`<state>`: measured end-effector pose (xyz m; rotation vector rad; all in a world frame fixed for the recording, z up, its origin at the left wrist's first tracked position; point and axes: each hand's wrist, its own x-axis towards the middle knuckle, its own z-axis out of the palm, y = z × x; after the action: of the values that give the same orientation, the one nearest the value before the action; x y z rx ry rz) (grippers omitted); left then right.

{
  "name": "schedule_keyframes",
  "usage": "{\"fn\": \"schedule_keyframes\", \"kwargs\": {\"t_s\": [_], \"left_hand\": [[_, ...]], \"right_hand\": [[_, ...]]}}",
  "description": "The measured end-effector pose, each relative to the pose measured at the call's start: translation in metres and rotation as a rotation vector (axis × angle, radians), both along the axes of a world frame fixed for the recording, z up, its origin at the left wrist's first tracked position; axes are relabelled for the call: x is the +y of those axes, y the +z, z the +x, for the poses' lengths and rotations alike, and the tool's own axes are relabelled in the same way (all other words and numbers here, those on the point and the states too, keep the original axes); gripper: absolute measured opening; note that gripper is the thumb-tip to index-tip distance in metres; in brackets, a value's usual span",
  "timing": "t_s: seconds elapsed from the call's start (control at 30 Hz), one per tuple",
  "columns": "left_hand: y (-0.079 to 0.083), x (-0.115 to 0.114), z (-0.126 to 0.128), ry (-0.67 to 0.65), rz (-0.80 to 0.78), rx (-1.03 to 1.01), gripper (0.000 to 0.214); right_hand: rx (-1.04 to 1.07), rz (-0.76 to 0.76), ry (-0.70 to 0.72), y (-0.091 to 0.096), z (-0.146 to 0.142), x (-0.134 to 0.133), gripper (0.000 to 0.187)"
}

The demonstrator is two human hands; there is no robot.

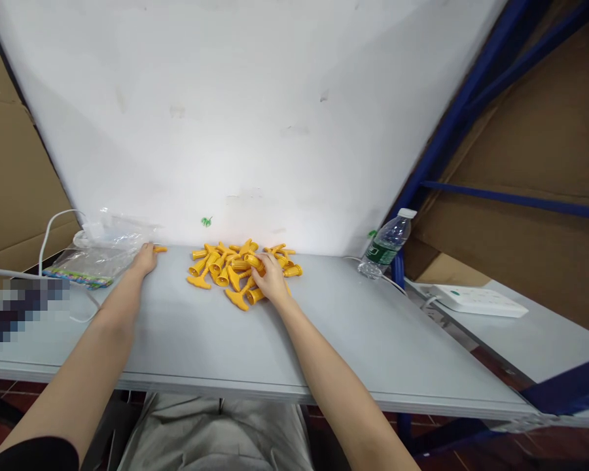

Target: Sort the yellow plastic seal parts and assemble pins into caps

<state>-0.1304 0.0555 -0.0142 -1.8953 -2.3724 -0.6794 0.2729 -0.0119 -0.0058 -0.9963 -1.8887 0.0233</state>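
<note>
One yellow cup (254, 261) is in the curled right hand (272, 279); the left hand (146, 259) touches a yellow bit (161, 249), its grip hard to tell.

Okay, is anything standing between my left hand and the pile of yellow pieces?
Nothing visible blocks the way from your left hand to the pile: gray tabletop lies between. A single yellow piece shows right at that hand, and the plastic bag lies on the hand's other side, away from the pile.
</note>
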Motion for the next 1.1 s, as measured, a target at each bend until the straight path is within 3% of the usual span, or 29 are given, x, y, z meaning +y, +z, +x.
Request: {"fn": "schedule_keyframes", "kwargs": {"t_s": [0.33, 0.67, 1.1], "left_hand": [[-0.016, 0.018, -0.017, -0.141, -0.013, 0.062, 0.053], [-0.008, 0.010, -0.009, -0.119, -0.103, 0.086, 0.061], [-0.009, 0.009, -0.010, -0.129, -0.071, 0.061, 0.063]], "right_hand": [[0.011, 0.004, 0.023, -0.003, 0.000, 0.002, 0.029], [0.006, -0.013, 0.013, -0.002, -0.001, 0.001, 0.030], [0.165, 0.086, -0.200, 0.003, 0.001, 0.000, 0.031]]}}
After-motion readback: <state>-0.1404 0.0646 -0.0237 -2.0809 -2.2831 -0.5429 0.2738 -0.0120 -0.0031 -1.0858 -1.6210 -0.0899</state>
